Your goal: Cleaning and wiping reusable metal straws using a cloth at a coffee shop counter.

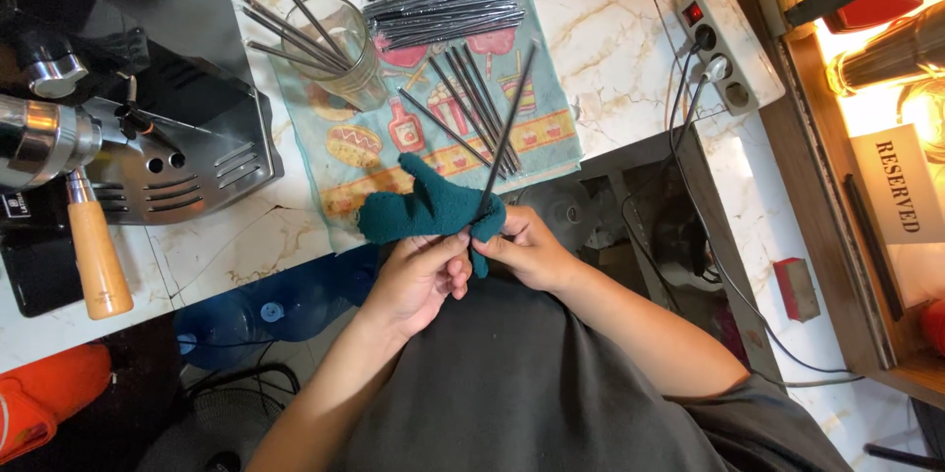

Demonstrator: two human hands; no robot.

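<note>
the dark teal cloth [433,208] bunched in the left hand [418,280] and right hand [527,251] looks like matt, fuzzy fleece. the thin black straw [507,132] rising from it has a smooth, faintly glossy skin, possibly metal or plastic; the view is too coarse to say which. just behind the cloth, a printed towel [551,127] looks like flat woven fabric, matt. on the towel, a clear glass cup [345,54] shines. the desk [610,29] is polished veined marble. to the cloth's left, a machine [197,152] shows brushed metal and a smooth wooden handle [96,255].
</note>
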